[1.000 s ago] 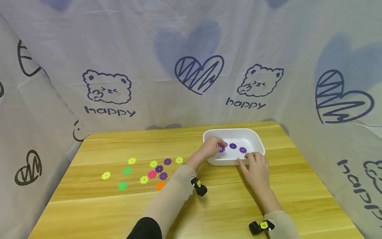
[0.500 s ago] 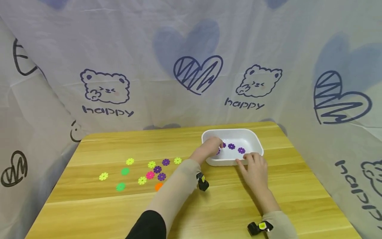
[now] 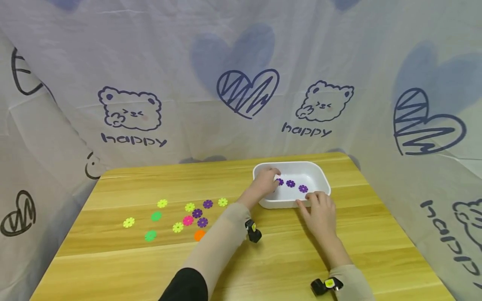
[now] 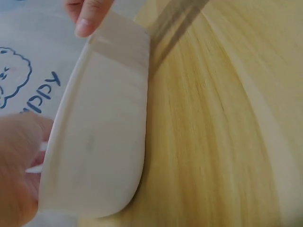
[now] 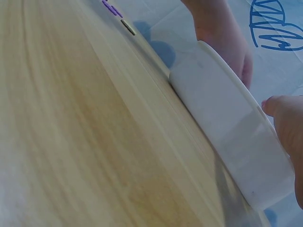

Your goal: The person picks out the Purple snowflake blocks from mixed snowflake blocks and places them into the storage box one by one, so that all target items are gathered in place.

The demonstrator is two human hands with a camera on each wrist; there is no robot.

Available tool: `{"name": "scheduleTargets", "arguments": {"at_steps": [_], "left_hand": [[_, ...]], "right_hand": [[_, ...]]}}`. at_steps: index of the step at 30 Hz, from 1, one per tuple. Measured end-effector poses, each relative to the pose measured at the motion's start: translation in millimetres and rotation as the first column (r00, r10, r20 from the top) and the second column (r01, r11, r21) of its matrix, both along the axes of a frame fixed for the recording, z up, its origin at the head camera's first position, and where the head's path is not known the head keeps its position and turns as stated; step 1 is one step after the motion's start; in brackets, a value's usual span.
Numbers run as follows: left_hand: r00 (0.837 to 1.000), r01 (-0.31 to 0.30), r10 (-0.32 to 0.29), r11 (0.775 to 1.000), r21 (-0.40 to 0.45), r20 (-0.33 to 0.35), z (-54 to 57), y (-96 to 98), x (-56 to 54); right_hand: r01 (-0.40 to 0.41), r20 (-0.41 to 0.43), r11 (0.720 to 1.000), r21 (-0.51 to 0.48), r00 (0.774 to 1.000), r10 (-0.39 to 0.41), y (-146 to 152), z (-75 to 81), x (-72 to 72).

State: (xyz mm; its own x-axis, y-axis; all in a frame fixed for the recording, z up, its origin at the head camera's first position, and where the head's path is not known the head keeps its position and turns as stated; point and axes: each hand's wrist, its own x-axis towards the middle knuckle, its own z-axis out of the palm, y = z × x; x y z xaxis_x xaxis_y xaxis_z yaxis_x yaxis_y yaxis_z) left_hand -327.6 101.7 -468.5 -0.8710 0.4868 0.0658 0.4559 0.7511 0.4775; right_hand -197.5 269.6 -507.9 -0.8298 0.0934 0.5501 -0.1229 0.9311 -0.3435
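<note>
A person's left hand (image 3: 265, 182) reaches over the side of a white box (image 3: 280, 204) on a wooden bench (image 3: 376, 234), thumb beside the nearest of a row of purple discs (image 3: 290, 183) on the box's floor. Thumb and forefinger look parted, though the palm hides whatever is beneath, so whether it holds a disc cannot be told. The right hand (image 3: 321, 213) grips the near edge, probably best kept there as a brace. Good placing would seem to call for fingertips low and a light touch, lest neighbouring discs be nudged. To the left lie loose purple pieces (image 3: 208, 204), among yellow pieces (image 3: 189, 207), green pieces (image 3: 156, 216) and a pink piece (image 3: 188, 220). An orange piece (image 3: 199, 235) sits at the left sleeve (image 3: 222, 232), which blocks the bench behind it. A printed curtain (image 3: 180, 54) hangs beyond.
</note>
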Motion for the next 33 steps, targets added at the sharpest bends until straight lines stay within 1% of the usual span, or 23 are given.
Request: {"name": "scheduleTargets", "arguments": {"at_steps": [1,2,3,4,6,8,11,14,17,21,24,28,31,33], "left_hand": [[1.0,-0.007,0.006,0.997,0.07,0.007,0.0,-2.0,0.7],[1.0,-0.012,0.009,0.99,0.141,0.018,0.1,-4.1,1.4],[1.0,-0.015,0.01,0.978,0.21,0.028,0.4,-6.5,2.2],[0.999,-0.017,0.007,0.96,0.278,0.038,0.6,-8.9,3.1],[0.998,-0.024,0.0,0.913,0.407,0.058,1.0,-13.5,4.9],[0.997,-0.04,-0.003,0.86,0.508,0.083,2.3,-18.0,7.6],[0.991,-0.075,-0.007,0.786,0.614,0.13,5.1,-24.3,12.2],[0.986,-0.113,-0.001,0.726,0.678,0.166,9.2,-31.6,18.5],[0.983,-0.147,0.016,0.677,0.721,0.185,14.8,-39.8,26.6],[0.98,-0.186,0.06,0.631,0.753,0.192,20.9,-51.7,39.4],[0.977,-0.207,0.089,0.589,0.781,0.192,23.2,-60.3,49.3],[0.973,-0.229,0.109,0.544,0.807,0.202,24.5,-71.3,62.9],[0.967,-0.253,0.125,0.518,0.817,0.22,25.6,-80.4,73.1],[0.961,-0.276,0.135,0.491,0.826,0.241,26.5,-87.4,79.1]], "right_hand": [[-0.001,-0.001,1.0,0.0,1.0,0.001,0,-0.3,-0.2],[-0.001,-0.001,1.0,0.001,1.0,0.001,0,-0.5,-0.4],[-0.002,-0.001,1.0,0.001,1.0,0.002,0,-0.7,-0.8],[-0.002,-0.001,1.0,0.0,1.0,0.002,0,-1.0,-1.0],[-0.004,0.0,1.0,0.0,1.0,0.004,0,-1.1,-1.3],[-0.005,0.002,1.0,-0.002,1.0,0.005,0,-1.0,-1.4],[-0.006,0.009,1.0,-0.004,1.0,0.006,-1,-0.4,-0.7],[-0.008,0.014,1.0,-0.01,1.0,0.008,-1,0.5,0.1],[-0.011,0.014,1.0,-0.012,1.0,0.011,-1,1.5,0.7],[-0.01,0.019,1.0,-0.011,1.0,0.01,-1,2.6,0.1],[-0.006,0.029,1.0,-0.013,1.0,0.007,-1,2.2,-0.7],[-0.004,0.036,1.0,-0.018,0.999,0.004,-1,1.7,-1.0],[-0.008,0.031,1.0,-0.024,0.999,0.008,-1,1.6,-0.5],[-0.012,0.026,1.0,-0.022,1.0,0.013,-2,1.4,-0.1]]}}
